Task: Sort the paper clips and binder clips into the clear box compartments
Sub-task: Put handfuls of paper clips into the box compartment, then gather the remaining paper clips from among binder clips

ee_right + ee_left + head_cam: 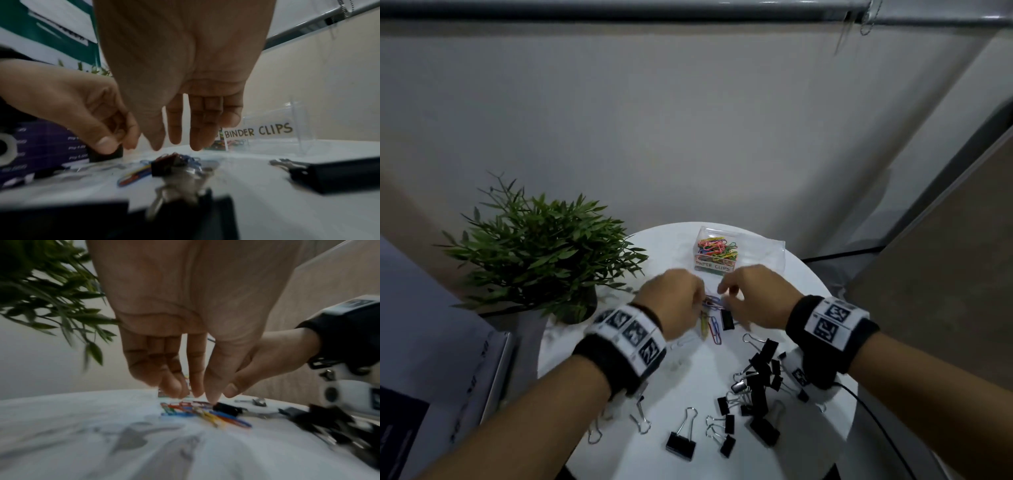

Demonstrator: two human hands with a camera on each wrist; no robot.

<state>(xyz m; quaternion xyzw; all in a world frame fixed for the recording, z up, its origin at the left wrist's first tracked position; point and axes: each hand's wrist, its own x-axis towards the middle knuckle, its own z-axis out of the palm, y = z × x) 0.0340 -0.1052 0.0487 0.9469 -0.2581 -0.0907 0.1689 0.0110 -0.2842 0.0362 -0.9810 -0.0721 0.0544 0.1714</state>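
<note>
- Both hands hang above a small cluster of coloured paper clips (711, 317) near the middle of the round white table (822, 291); one small black binder clip (727, 319) lies just beside that cluster.
- The left hand (674, 301) points its fingers down at the clips, thumb and forefinger tips close together just over them; whether it pinches a clip, I cannot tell.
- The right hand (753, 298) has its fingers straight and loosely apart, pointing down, holding nothing.
- The clear box (774, 253) stands at the far side of the table; its left compartment, labelled PAPER CLIPS, holds coloured clips; the right one, labelled BINDER CLIPS, shows no contents.
- A heap of black binder clips (760, 380) lies under the right wrist, with more scattered along the near edge.
- A potted plant (541, 253) stands at the left.
</note>
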